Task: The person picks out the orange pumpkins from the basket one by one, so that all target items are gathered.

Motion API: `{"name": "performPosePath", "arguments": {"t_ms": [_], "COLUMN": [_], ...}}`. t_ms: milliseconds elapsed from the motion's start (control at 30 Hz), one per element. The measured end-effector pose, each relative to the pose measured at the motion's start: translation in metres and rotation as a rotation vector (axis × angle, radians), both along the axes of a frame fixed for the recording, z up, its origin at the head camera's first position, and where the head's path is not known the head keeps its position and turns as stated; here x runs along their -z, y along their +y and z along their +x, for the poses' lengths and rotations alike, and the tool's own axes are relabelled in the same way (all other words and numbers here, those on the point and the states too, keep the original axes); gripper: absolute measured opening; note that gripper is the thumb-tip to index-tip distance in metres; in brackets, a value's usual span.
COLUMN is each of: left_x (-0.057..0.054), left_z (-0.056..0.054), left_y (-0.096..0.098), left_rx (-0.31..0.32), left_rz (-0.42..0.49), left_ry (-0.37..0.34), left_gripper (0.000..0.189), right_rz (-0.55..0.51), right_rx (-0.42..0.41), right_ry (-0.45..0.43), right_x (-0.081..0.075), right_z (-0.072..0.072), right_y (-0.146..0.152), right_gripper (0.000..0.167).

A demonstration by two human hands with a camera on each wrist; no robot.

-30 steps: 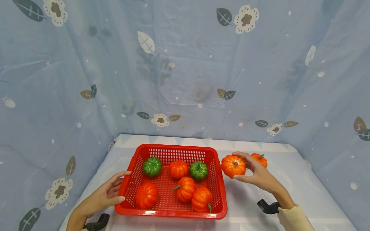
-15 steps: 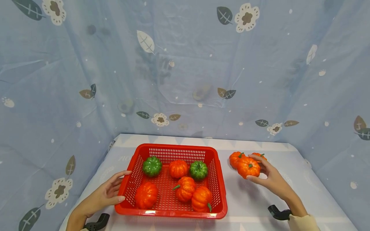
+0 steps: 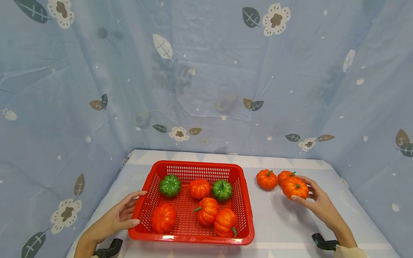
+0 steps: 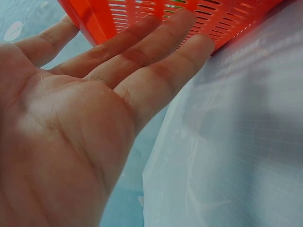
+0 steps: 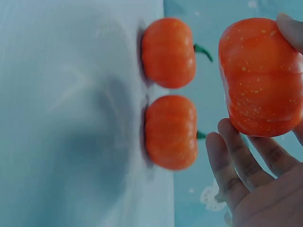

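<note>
My right hand (image 3: 319, 206) pinches an orange toy pumpkin (image 3: 295, 188) between thumb and fingers, held above the table right of the basket. In the right wrist view this pumpkin (image 5: 260, 78), speckled yellow, is apart from two orange pumpkins (image 5: 169, 53) standing on the table. In the head view one of those stands alone (image 3: 266, 180), and the other pumpkin (image 3: 285, 175) is partly hidden behind the held one. My left hand (image 3: 117, 216) touches the left side of a red plastic basket (image 3: 190, 239). The left wrist view shows its fingers (image 4: 156, 78) extended against the perforated wall.
Inside the basket lie two green pumpkins (image 3: 170, 186) and several orange ones (image 3: 163, 218), spaced over the perforated floor. The pale table (image 3: 274, 229) extends to the right of the basket. A blue patterned curtain (image 3: 206, 89) hangs behind and at both sides.
My right hand has carried the pumpkin rightward, away from the basket's right rim. A standing pumpkin it used to hide now shows fully. The left hand and basket stay put.
</note>
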State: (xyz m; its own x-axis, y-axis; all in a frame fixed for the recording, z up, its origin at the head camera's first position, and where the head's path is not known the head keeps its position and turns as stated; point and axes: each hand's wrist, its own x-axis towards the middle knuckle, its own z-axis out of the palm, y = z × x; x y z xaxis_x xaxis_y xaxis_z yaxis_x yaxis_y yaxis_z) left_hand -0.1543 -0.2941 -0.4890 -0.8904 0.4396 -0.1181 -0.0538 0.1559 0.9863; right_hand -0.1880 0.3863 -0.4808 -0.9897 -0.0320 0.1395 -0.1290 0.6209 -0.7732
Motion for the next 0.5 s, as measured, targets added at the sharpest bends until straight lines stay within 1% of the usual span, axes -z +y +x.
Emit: {"name": "performPosePath", "arguments": {"t_ms": [200, 300, 367, 500], "left_x": [0.001, 0.002, 0.003, 0.003], "left_z": [-0.001, 0.0, 0.001, 0.001], "left_y": [0.002, 0.002, 0.001, -0.002], "left_rx": [-0.013, -0.021, -0.016, 0.016], "left_rz": [-0.002, -0.007, -0.008, 0.015], "left_ry": [-0.018, -0.021, -0.008, 0.028], "left_gripper": [0.077, 0.077, 0.076, 0.076], "right_rz": [-0.016, -0.031, -0.045, -0.069], "right_rx": [0.098, 0.133, 0.146, 0.173], "right_ry": [-0.012, -0.017, -0.019, -0.034], "right_x": [0.008, 0.013, 0.016, 0.02], "right_z": [0.004, 0.005, 0.005, 0.004], "right_y": [0.02, 0.032, 0.04, 0.051], "right_gripper": [0.082, 0.082, 0.082, 0.08]}}
